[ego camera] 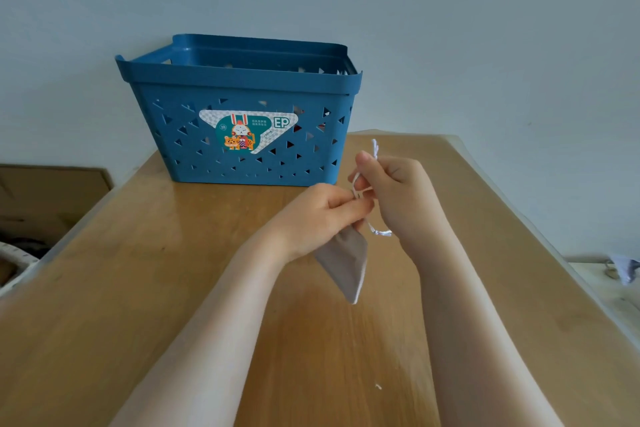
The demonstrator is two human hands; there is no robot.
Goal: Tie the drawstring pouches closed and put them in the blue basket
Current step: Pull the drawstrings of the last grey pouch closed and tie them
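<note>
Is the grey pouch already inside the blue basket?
No. The grey pouch hangs in front of the blue basket, held by the left hand while the right hand pulls its drawstring.

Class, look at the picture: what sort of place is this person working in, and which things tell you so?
Probably a plain room at home: a wooden table against a bare wall, a blue basket, cardboard boxes beside it.

A wooden desk (145, 288) with a glossy top stands against a plain pale blue-grey wall (450, 28). Soft daylight glints off its surface. A brown cardboard box (48, 194) sits left of it.
</note>
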